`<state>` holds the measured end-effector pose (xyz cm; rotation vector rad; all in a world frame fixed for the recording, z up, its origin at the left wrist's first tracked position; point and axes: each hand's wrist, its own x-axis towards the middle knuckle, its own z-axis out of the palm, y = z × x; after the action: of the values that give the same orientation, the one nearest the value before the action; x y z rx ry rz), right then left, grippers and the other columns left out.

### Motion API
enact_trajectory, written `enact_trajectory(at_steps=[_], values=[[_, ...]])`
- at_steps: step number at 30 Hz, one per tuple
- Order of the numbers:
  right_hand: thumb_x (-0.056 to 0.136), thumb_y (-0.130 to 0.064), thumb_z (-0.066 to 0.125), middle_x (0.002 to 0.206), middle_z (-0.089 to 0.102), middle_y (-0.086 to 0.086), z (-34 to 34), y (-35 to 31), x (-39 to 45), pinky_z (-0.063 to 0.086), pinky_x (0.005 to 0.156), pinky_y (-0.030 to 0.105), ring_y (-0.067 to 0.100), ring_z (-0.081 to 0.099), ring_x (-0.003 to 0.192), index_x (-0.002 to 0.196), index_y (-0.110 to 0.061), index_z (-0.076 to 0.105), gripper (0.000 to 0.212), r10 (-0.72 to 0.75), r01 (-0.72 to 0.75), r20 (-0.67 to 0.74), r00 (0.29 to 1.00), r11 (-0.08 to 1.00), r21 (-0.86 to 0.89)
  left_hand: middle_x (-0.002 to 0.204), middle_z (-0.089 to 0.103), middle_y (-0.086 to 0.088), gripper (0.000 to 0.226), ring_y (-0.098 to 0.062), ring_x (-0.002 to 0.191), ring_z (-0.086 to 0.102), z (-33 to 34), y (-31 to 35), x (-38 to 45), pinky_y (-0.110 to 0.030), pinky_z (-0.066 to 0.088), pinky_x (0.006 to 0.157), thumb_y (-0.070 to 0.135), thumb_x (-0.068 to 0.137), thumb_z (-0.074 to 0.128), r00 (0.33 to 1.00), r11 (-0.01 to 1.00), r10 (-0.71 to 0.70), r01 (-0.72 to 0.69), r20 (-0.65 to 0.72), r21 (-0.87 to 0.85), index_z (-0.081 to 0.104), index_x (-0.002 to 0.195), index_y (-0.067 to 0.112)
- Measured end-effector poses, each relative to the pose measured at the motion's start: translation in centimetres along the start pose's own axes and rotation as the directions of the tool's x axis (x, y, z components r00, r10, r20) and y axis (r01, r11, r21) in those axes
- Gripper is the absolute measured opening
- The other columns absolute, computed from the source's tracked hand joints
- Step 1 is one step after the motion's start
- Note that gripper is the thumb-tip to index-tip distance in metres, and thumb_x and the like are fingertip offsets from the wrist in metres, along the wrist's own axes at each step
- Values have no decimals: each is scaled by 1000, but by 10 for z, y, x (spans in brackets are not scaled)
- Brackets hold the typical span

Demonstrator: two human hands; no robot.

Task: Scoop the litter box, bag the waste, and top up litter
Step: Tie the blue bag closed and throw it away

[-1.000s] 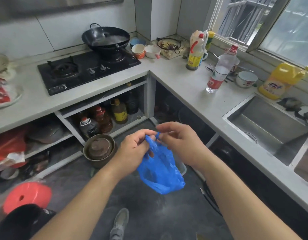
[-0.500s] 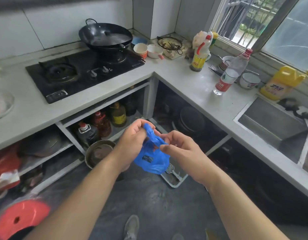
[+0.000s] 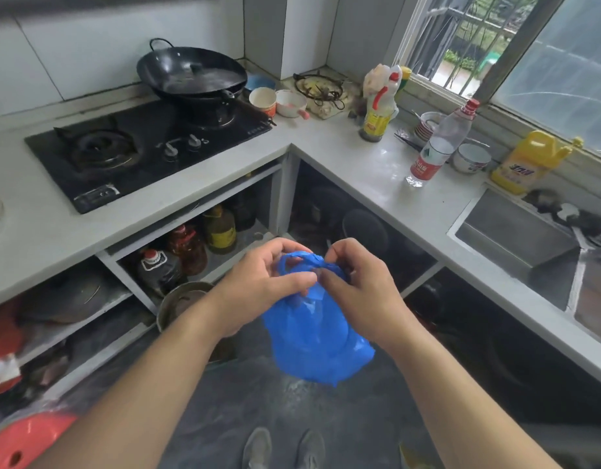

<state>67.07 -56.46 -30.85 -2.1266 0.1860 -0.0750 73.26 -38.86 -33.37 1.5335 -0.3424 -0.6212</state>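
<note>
Both hands up front: left hand (image 3: 263, 289) and right hand (image 3: 358, 286) pinching the twisted neck of the blue bag (image 3: 312, 336), bag dangling above the floor (image 3: 258, 401).

A black wok (image 3: 192, 74) sat on the right burner of a black gas hob (image 3: 136, 154) set into the pale L-shaped counter (image 3: 377, 170). Just right of the wok stood a paper cup (image 3: 263, 100) and a white cup (image 3: 290, 102). Along the window side stood a red-capped clear bottle (image 3: 439, 147), a small bowl (image 3: 471, 158) and a yellow jug (image 3: 529, 160), with a steel sink (image 3: 515, 235) beyond. Oil bottles (image 3: 204, 236) lined the open shelf beneath the hob, and a round metal pot (image 3: 180, 304) stood on the floor below them. A red stool (image 3: 25, 441) showed at the lower left.
</note>
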Motion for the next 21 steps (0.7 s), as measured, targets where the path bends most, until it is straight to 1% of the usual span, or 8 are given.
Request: enact_trajectory(at_steps=[2,5,8,11,14,17,19,21], values=[[90,-23,70,75,56,-12,3,0,-2,37,60,17,3,46,64,86,-28,59,12,-15,15,31,999,1000,-16,79,71,-6,17,-19,74,68,2,2,2,-34,56,74,27,89,73,997,999,12,-10,-72,32,68,105,22],[90,-16,68,85,61,-14,5,0,-7,41,69,22,4,52,71,92,-32,69,17,-18,16,27,999,996,86,80,70,-10,12,-19,67,64,8,5,4,-35,54,72,21,96,65,987,995,-13,-3,-158,-103,69,101,11],[91,-13,69,90,64,-6,2,0,-8,48,76,32,13,58,83,89,-34,76,22,-33,28,37,999,990,138,79,70,-11,12,-20,71,65,7,4,5,-33,55,72,15,97,61,988,985,-28,1,-152,-172,69,103,8],[90,-15,70,86,64,-8,1,1,-9,48,72,35,11,55,76,87,-33,74,19,-20,15,39,999,994,112,82,70,-16,13,-24,76,66,3,8,3,-31,55,73,9,92,67,997,970,2,-19,-73,-241,68,105,5],[85,-16,72,80,61,2,2,0,-9,45,57,36,14,50,64,91,-30,60,19,72,-74,19,997,980,185,82,71,-10,20,-21,75,68,2,11,1,-32,57,73,0,85,74,998,982,41,-47,-41,-182,67,103,5],[83,-19,75,88,62,11,2,-1,-7,48,56,35,14,53,64,99,-38,56,31,155,-156,24,988,968,198,86,72,-6,19,-19,78,69,-1,13,2,-34,57,74,0,84,75,996,995,79,-82,-53,-56,71,95,16],[84,-22,73,86,65,9,3,-1,-5,50,58,33,10,55,64,101,-39,60,27,159,-161,26,987,982,102,89,72,-6,21,-19,83,69,-3,11,3,-35,57,77,1,84,75,994,994,108,-108,-23,0,73,91,21],[86,-23,70,79,66,3,4,-1,-2,46,57,24,5,52,62,95,-34,66,14,130,-129,9,992,991,-30,91,72,-8,23,-25,88,70,-3,10,2,-42,58,82,-1,84,74,989,988,150,-150,2,35,74,88,21]])
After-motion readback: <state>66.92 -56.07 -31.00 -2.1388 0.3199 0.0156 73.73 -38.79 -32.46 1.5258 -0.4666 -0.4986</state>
